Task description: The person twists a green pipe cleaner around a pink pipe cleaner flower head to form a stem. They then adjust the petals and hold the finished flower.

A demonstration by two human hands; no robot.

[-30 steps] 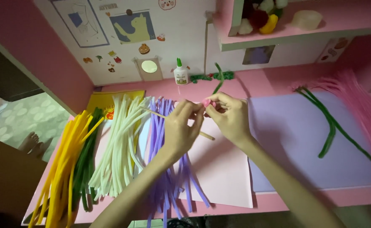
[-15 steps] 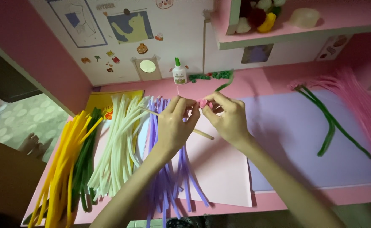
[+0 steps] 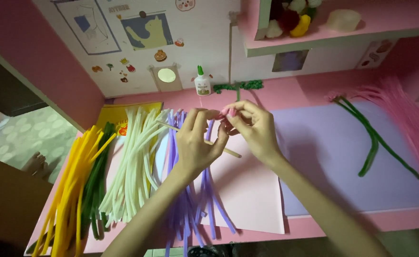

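Head view: both hands' fingers [image 3: 238, 110] pinch a fuzzy pink pipe cleaner [image 3: 227, 113].

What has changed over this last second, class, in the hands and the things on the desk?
Very little. Both hands, left and right, stay together over the pink paper, pinching a small pink piece, with the wooden stick still under the left. The pipe cleaners and glue bottle have not moved.

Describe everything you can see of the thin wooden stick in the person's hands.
The wooden stick is thin, straight, pale tan and looks like a plain skewer. It lies tilted, running from upper left to lower right above the purple pipe cleaners and pink paper. The left hand grips its middle, hiding that part; both ends stick out. The right hand works a small pink piece just above it.
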